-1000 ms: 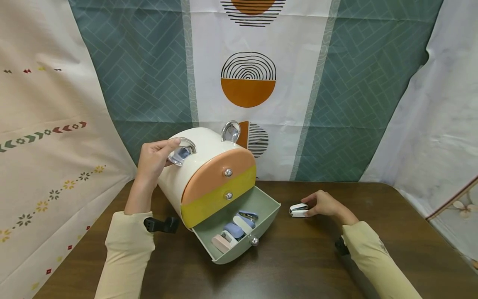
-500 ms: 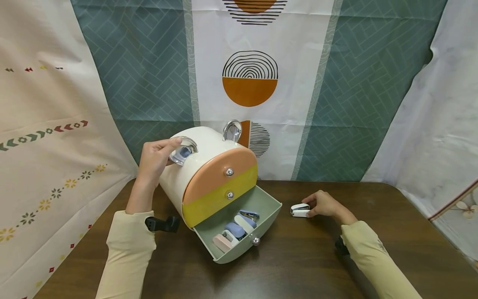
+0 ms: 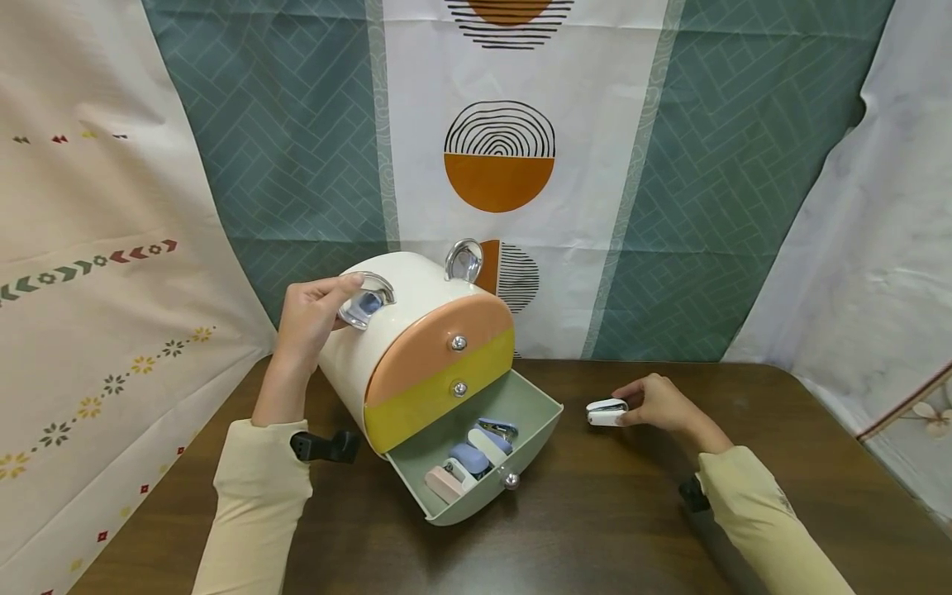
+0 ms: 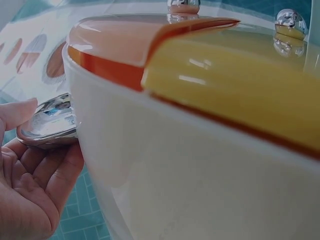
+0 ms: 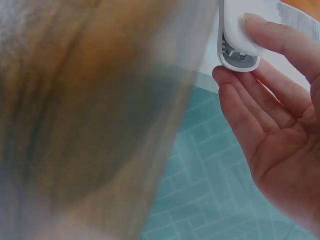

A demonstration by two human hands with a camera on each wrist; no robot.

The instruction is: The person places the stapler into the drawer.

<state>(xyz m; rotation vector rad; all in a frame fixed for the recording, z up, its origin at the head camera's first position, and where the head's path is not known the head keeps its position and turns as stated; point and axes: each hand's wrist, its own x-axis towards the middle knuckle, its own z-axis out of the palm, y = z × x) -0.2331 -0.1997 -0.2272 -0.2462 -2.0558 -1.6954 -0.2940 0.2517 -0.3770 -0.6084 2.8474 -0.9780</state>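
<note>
My left hand [image 3: 307, 318] pinches the silvery ear-shaped handle [image 3: 363, 307] on the left of a rounded white drawer box [image 3: 402, 277]. In the left wrist view the thumb lies over that handle [image 4: 50, 122] and the fingers under it. The box's green bottom drawer [image 3: 531, 417] stands pulled out, with several small staplers in it, among them a pink one [image 3: 444, 484] and a blue one [image 3: 468, 457]. To the right of the drawer my right hand [image 3: 658, 403] holds a small white stapler [image 3: 606, 411] between thumb and fingers; the right wrist view shows its grey inner end [image 5: 240, 59].
Above the open drawer, the yellow drawer [image 3: 439, 397] and the orange drawer [image 3: 431, 339] are closed, each with a round silvery knob. A second ear [image 3: 464, 261] stands on the box's right. A patterned cloth [image 3: 498, 74] hangs behind the brown table [image 3: 580, 529].
My right hand has moved slightly to the right with the white stapler. The left hand keeps its grip on the ear-shaped handle, and the drawer stays out.
</note>
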